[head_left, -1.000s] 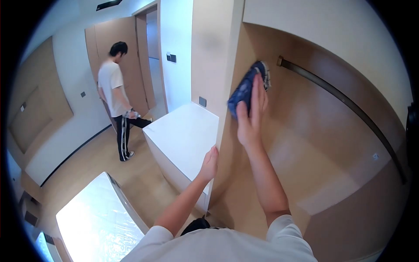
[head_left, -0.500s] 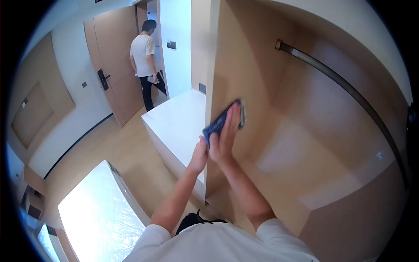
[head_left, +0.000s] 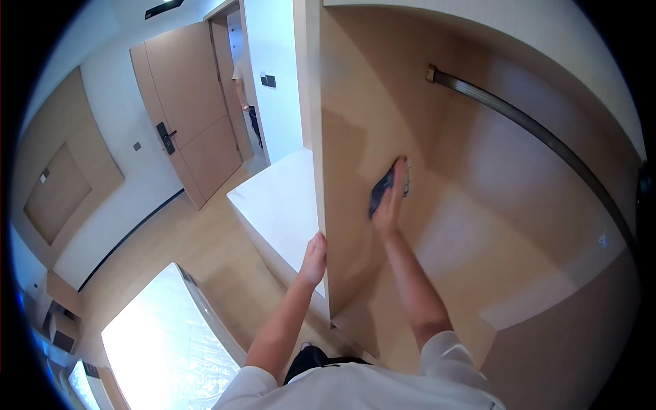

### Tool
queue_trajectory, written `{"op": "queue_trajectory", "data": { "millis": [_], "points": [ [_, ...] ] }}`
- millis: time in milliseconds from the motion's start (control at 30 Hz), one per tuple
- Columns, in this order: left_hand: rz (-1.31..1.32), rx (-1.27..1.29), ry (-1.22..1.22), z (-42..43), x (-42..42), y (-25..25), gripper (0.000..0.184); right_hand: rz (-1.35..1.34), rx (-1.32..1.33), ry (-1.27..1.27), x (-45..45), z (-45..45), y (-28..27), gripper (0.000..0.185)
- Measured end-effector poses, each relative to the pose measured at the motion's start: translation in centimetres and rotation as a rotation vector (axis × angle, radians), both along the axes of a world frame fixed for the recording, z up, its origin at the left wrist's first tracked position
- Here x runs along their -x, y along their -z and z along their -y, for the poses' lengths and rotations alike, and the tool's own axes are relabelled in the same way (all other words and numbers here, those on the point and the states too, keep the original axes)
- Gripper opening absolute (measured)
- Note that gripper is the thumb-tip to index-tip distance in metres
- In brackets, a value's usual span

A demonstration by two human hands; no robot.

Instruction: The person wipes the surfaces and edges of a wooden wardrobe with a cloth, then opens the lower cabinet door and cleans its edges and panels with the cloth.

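Holding cloth, right grip, against panel

A brown door stands open; white wall; tan floor.

The cloth is a deep navy, nearly black, with a paler, checked-looking strip along one edge. Behind it, the wardrobe side is warm tan wood, and the rail a dark grey-brown with a brassy end. I see a white cabinet top, a pinkish-tan door scored with thin lines, its handle black, and a glaring white mattress with silvery streaks. The floor is honey-beige.
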State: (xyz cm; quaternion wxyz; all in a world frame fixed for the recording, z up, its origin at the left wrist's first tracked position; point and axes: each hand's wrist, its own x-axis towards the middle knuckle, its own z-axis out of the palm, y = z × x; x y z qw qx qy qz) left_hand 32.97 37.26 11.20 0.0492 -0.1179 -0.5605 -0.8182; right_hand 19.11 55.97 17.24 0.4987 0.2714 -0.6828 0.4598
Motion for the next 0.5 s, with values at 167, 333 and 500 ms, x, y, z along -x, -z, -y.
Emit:
{"op": "queue_trajectory", "data": {
  "millis": [167, 333, 500],
  "points": [
    [-0.094, 0.143, -0.088, -0.6, -0.5, -1.7, 0.062, 0.235, 0.461, -0.05, 9.9, -3.5, 0.5, 0.06],
    [-0.092, 0.281, -0.17, -0.4, -0.1, -0.8, 0.066, 0.289, 0.624, -0.268, 8.7, -3.2, -3.6, 0.058],
    [-0.09, 0.285, -0.169, -0.8, -1.5, -2.8, 0.059, -0.035, 0.18, -0.076, -3.7, 3.7, -14.6, 0.061]
  ]
}}
